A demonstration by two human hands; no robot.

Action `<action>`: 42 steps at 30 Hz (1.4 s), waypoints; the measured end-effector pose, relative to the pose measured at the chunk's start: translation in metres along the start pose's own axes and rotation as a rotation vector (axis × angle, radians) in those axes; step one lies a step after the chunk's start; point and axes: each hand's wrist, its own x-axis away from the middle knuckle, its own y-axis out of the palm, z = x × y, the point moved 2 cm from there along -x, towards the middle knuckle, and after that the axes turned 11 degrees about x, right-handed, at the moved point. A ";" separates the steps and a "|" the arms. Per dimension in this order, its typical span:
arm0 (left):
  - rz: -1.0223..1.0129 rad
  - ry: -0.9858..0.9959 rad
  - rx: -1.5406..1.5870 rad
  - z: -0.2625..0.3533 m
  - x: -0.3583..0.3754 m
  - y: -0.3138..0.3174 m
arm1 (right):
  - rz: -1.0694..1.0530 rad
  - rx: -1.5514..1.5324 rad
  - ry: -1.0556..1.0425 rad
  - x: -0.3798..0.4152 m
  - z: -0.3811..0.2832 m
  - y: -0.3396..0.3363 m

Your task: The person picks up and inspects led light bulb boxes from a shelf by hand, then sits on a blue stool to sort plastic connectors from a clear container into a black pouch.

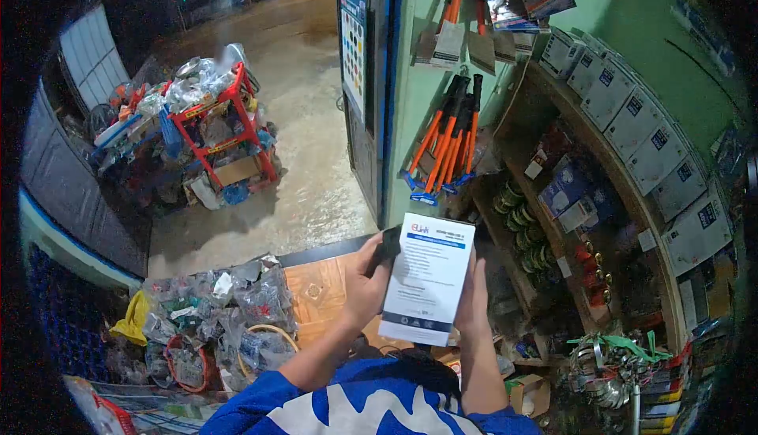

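Observation:
A white printed box (427,281) with a blue title band and a dark band near its bottom is held upright in front of my chest. My left hand (368,283) grips its left side, where a black edge (386,249) shows beside the white face. On the opposite side my right hand (474,297) is wrapped around the box's edge, its fingers mostly hidden behind it. Lines of small text cover the face turned toward me.
Wooden shelves (616,119) with a row of white boxes (632,111) curve along the right wall. Orange-handled tools (448,147) hang beside the open door (363,80). Bagged goods (213,309) lie on the floor at left; a red rack (229,119) stands outside.

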 end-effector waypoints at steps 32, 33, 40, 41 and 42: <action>-1.170 0.374 -0.682 0.109 -0.050 0.067 | -0.149 0.813 -0.779 0.042 -0.058 -0.026; -1.199 0.374 -0.636 0.113 -0.041 0.069 | -0.126 0.784 -0.747 0.041 -0.058 -0.031; -1.126 0.307 -0.595 0.093 -0.053 0.068 | -0.177 0.926 -0.770 0.048 -0.064 -0.028; -1.167 0.349 -0.593 0.106 -0.042 0.073 | -0.166 0.907 -0.781 0.045 -0.066 -0.034; -1.208 0.387 -0.588 0.116 -0.035 0.078 | -0.153 0.887 -0.788 0.045 -0.067 -0.040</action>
